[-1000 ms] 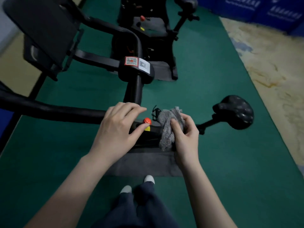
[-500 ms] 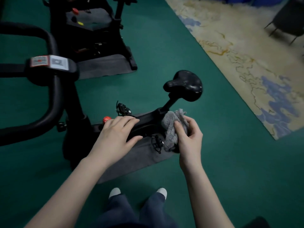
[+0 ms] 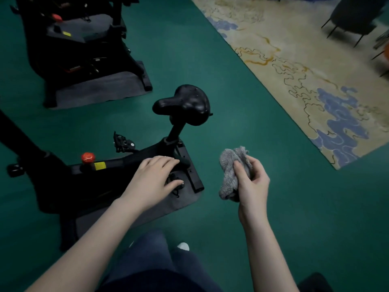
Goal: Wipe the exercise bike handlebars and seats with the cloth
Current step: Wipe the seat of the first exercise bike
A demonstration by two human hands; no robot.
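Observation:
A black exercise bike [image 3: 117, 165] stands on a grey mat, its black seat [image 3: 185, 104] raised on a post at the centre. My right hand [image 3: 251, 184] grips a bunched grey cloth [image 3: 230, 171] in the air, to the right of the bike and below the seat. My left hand [image 3: 155, 180] hovers with relaxed fingers over the frame near the seat post; whether it touches the frame I cannot tell. A red knob [image 3: 88, 157] sits on the frame to the left. The handlebars are out of view.
A second black exercise bike [image 3: 84, 43] stands on its own mat at the back left. Green floor [image 3: 273, 207] surrounds both. A patterned beige and blue rug [image 3: 305, 70] lies at the right, with dark chair legs [image 3: 355, 24] at the top right.
The view has swung right, off the handlebars. My right hand has carried the cloth away from the frame to the right. My left hand has slid along the frame toward the seat post.

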